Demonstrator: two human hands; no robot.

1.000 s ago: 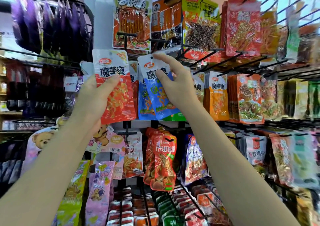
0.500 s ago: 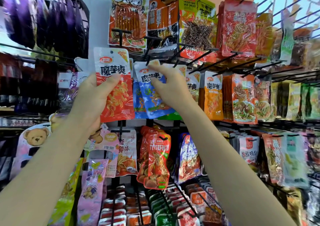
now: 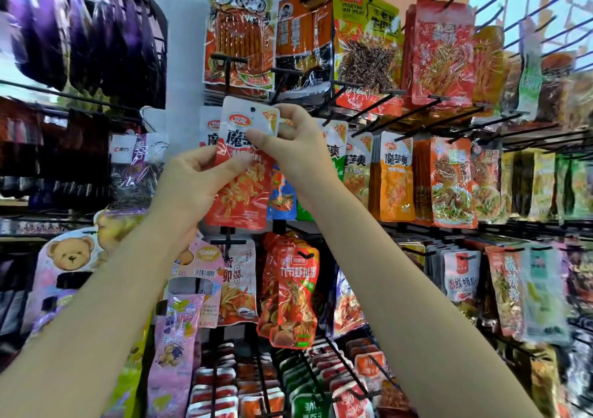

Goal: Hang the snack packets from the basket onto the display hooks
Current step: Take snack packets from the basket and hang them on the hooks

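Both hands hold one red snack packet upright in front of the display rack, at the height of its middle row. The left hand grips the packet's lower left part, thumb laid across the printed front and the other fingers curled behind it. The right hand pinches the packet's white top strip at its right edge, thumb on the front and fingers bent behind. A small punched hole shows in that top strip, which lies just below the tip of a black hook; whether the hole touches any hook cannot be told. Directly behind the red snack packet hangs a second packet of the same red kind, only its left edge showing. To the right of the red snack packet, partly hidden by the right hand, hang a blue packet and then an orange packet. Below the red snack packet hangs a red shrimp-print packet.
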